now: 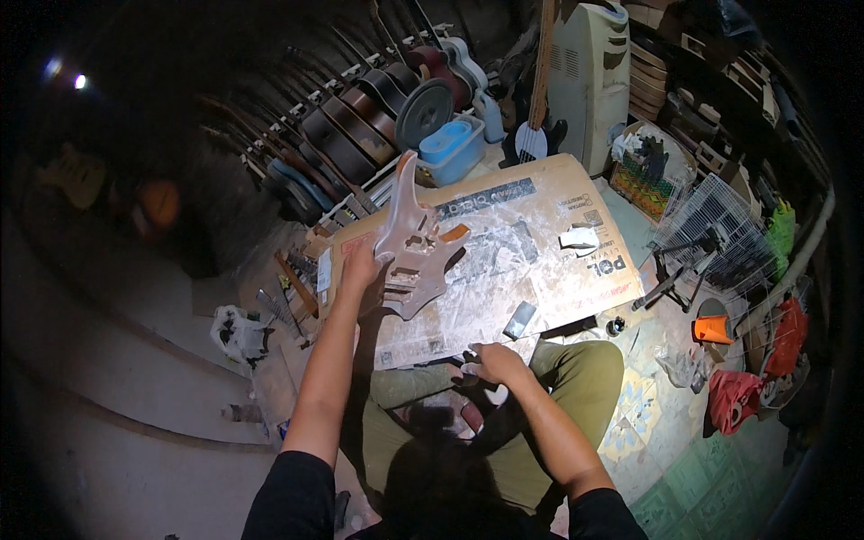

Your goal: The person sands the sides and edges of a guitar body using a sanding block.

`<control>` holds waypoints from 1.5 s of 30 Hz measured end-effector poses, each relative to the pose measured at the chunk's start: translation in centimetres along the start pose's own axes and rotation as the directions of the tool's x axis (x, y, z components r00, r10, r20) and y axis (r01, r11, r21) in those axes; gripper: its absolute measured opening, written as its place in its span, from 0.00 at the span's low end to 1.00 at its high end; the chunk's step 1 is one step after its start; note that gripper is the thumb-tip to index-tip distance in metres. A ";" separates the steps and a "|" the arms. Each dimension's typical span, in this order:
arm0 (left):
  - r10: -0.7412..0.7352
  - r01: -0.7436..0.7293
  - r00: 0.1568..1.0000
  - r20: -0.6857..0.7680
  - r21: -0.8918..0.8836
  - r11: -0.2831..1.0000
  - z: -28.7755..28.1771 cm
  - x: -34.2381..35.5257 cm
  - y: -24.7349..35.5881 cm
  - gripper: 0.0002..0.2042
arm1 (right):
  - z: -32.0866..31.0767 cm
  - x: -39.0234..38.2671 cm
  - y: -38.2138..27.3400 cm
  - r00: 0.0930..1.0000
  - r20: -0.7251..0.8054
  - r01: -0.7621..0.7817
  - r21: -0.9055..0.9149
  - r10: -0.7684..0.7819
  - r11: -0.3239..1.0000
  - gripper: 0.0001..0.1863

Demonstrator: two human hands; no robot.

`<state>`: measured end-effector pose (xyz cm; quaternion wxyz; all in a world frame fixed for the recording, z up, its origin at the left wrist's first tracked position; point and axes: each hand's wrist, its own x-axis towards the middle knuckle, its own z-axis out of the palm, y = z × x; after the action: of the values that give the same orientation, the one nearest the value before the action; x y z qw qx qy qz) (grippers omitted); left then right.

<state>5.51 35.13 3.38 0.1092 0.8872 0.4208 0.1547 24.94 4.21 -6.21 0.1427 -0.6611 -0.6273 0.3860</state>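
Note:
My left hand [361, 267] grips the left edge of an electric guitar body [421, 286], raised and tilted over the left part of a cardboard sheet [567, 193]. The body is dusty brown with cut-out cavities, and its horn points away from me. My right hand [500, 364] is closed beside the sheet's near edge, above my lap. Whatever lies in its fingers is too small and dark to name. A grey rectangular block [519, 319] rests on the cardboard just beyond that hand. Farther right lies a crumpled white piece [580, 237]. Pale dust covers much of the cardboard.
Several guitars [346, 126] stand in a row at the back, near a blue tub [453, 148]. A bass guitar [533, 135] leans beside a pale cabinet [589, 81]. To the right are a wire cage [715, 225], a small tripod [675, 274] and an orange cup [713, 329].

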 end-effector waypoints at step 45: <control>-0.411 0.366 0.882 0.231 0.213 0.906 -1.0 3.4 7.5 0.33 | -1.2 -0.8 1.8 0.988 0.144 -0.052 -0.053 0.059 0.997 0.15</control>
<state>12.51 33.24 7.37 0.1213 0.8031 0.5827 -0.0280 27.12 3.45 -6.37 0.0696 -0.6516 -0.6267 0.4216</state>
